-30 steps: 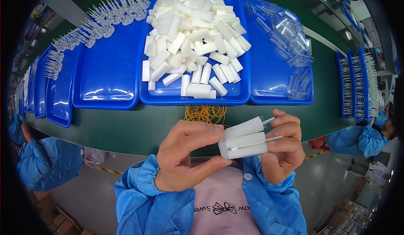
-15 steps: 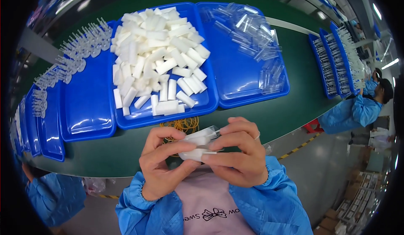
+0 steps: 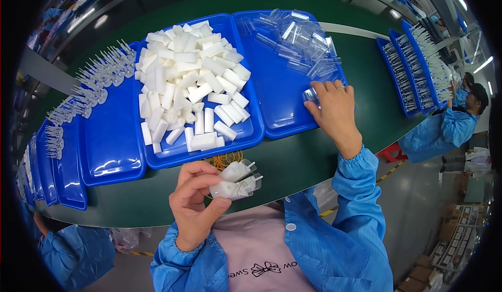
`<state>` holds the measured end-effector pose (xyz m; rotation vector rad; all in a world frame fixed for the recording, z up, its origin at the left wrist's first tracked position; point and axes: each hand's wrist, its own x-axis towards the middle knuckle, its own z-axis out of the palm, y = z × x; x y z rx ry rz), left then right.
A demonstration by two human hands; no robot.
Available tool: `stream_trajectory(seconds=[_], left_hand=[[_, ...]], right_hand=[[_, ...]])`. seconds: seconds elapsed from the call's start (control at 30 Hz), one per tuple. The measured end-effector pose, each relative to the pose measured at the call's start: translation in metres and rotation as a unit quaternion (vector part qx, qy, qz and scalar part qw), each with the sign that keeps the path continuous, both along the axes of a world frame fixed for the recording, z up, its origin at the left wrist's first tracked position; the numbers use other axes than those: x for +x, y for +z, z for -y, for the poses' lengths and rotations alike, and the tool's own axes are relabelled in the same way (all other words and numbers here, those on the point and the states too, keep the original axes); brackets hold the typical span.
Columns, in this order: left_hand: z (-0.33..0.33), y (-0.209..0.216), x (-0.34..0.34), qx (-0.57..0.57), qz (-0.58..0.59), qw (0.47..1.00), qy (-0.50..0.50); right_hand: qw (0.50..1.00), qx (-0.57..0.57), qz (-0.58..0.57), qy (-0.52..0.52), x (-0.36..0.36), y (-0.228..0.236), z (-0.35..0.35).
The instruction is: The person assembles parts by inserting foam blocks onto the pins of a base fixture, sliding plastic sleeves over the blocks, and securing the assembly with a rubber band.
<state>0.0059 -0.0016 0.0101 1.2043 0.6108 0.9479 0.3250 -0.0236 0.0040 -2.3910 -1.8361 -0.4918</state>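
Between the thumb and fingers of my left hand (image 3: 192, 200) are white rounded parts (image 3: 230, 189) with clear plastic around their ends and thin white stems sticking out. They are held above the near table edge, and my left hand is closed on them. My right hand (image 3: 337, 110) reaches over the right blue tray (image 3: 280, 116), thumb and fingers closed around clear plastic sleeves (image 3: 310, 94); some fingertips are hidden. Loose clear sleeves (image 3: 308, 41) lie at the far end of that tray. A heap of white foam-like blocks (image 3: 193, 77) fills the middle blue tray (image 3: 243, 137).
Orange rubber bands (image 3: 225, 159) lie on the green table (image 3: 282, 161) behind my left hand. More blue trays (image 3: 112, 145) with clear stemmed parts (image 3: 104, 67) stand at left. Stacked filled trays (image 3: 413, 72) are at right, near a person in blue (image 3: 444, 135).
My right hand has left the white parts and moved up and right to the clear sleeves in the right tray. My left hand keeps hold of the white parts.
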Motion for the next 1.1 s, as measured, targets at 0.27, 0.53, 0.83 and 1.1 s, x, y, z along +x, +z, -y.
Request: stream_trajectory(seconds=[0.27,0.53,0.83,1.1], left_hand=[[0.000,0.000,0.000,0.006,0.004,1.000,-0.002],[0.004,0.000,-0.007,0.006,0.008,1.000,0.007],[0.004,-0.005,-0.008,0.006,-0.012,0.999,0.044],[0.004,0.002,0.002,0.171,-0.101,0.977,0.082]], right_hand=[[0.985,-0.004,-0.097,0.143,-0.031,0.003,-0.016],[0.978,-0.034,-0.036,0.203,-0.028,0.009,-0.040],[0.721,0.097,-0.654,0.206,-0.071,0.042,-0.012],[0.652,0.209,-0.671,0.282,-0.120,0.048,0.033]])
